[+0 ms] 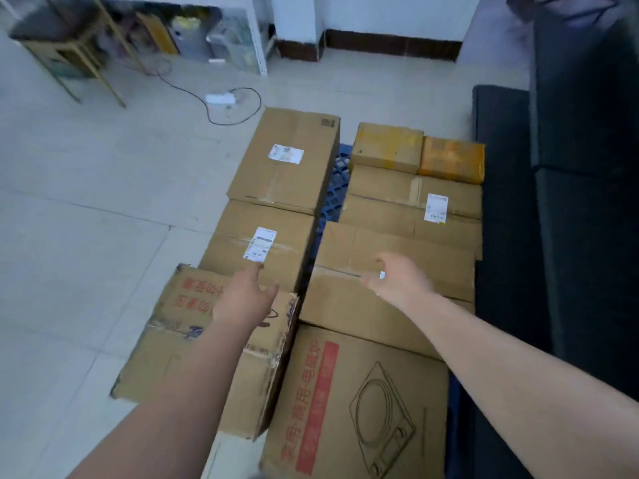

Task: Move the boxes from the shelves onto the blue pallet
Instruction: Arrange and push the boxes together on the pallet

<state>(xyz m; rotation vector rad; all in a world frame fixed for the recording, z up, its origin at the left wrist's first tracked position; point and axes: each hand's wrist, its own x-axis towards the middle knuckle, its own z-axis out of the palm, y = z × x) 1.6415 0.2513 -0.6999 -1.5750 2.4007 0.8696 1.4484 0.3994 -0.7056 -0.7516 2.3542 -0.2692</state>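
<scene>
Cardboard boxes [283, 174] crowd the blue pallet [333, 188]; beyond it, a power strip [220, 97]. Left hand [243, 299] and right hand [397, 281] hover apart, empty, fingers loose.

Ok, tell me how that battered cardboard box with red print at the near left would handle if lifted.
The battered brown cardboard box with red print would probably flex rather than stay stiff: its corners are crushed and its edges torn. Its near end appears to overhang the stack, so it may tip if pushed. Weight cannot be judged. The left hand hovers over it, fingers relaxed.
</scene>
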